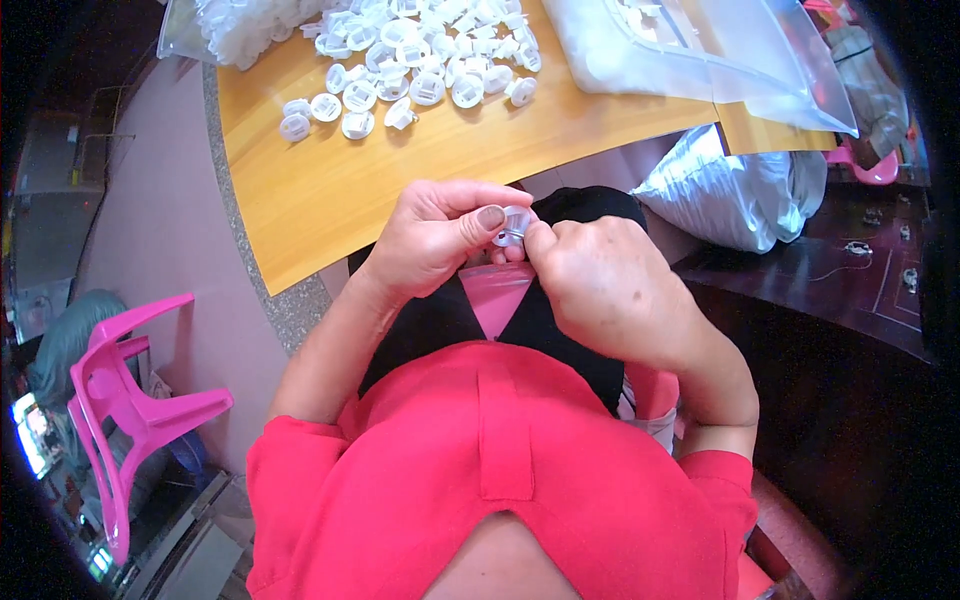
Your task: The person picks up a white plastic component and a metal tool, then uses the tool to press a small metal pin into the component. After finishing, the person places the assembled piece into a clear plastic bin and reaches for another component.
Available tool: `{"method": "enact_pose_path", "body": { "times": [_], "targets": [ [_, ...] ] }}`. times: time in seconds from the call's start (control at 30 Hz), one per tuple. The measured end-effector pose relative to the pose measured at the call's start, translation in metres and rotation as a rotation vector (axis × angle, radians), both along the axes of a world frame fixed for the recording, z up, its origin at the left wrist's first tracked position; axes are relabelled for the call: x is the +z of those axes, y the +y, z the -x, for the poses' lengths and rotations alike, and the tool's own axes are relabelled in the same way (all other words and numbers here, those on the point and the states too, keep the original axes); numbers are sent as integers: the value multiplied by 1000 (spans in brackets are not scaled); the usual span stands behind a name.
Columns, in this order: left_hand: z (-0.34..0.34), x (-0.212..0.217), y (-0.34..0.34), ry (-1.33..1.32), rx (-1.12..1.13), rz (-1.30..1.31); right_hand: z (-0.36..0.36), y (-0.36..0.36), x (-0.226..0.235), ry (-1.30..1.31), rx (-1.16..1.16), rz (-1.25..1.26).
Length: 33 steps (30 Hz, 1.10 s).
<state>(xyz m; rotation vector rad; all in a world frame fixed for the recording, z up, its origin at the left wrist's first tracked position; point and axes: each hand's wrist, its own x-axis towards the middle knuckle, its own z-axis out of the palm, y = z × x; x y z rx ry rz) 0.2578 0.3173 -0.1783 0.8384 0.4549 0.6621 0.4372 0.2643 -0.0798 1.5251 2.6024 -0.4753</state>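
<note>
Head view: small white plastic cap point(515, 222), round and ribbed, with a thin metal clip on its lower edge. It sits between my two hands, just off the near edge of the wooden table point(330, 190), above my lap.

My left hand point(432, 238) is curled tight, thumb pressed on the cap's left face, fingers wrapped behind it. Grasping the cap. My right hand point(610, 285) is closed into a pinch, fingertips point(535, 240) on the metal clip at the cap's right side; the rest of the fist is clenched. Both hands touch each other around the part, so most of the cap is hidden; only its top face and a bit of the clip show.

Around it: a heap of the same white caps point(420, 60) on the far part of the table, a few stragglers toward the left edge. Clear plastic bag point(215, 25) with more caps at the top left corner. Another clear bag point(700, 50) lies flat at the top right, overhanging the table. A crumpled white sack point(735, 195) on the floor to my right, just below the table edge. Pink plastic chair point(125, 410) well off to my left. Pink bag point(497, 295) in my lap directly under the hands.
</note>
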Motion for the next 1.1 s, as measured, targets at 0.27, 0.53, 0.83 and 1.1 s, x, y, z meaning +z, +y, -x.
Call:
{"method": "enact_pose_path", "body": {
  "times": [0.27,0.53,0.83,1.1],
  "targets": [
    [-2,6,0,48,9,-71,-12,11,-1,98,61,147],
    [-7,2,-5,71,36,-11,10,-15,-11,-150,115,-278],
    [-8,-6,-4,-112,11,141,2,-11,0,-95,17,-147],
    [0,-5,3,-213,7,111,0,-7,14,66,-106,-162]
  ]
}}
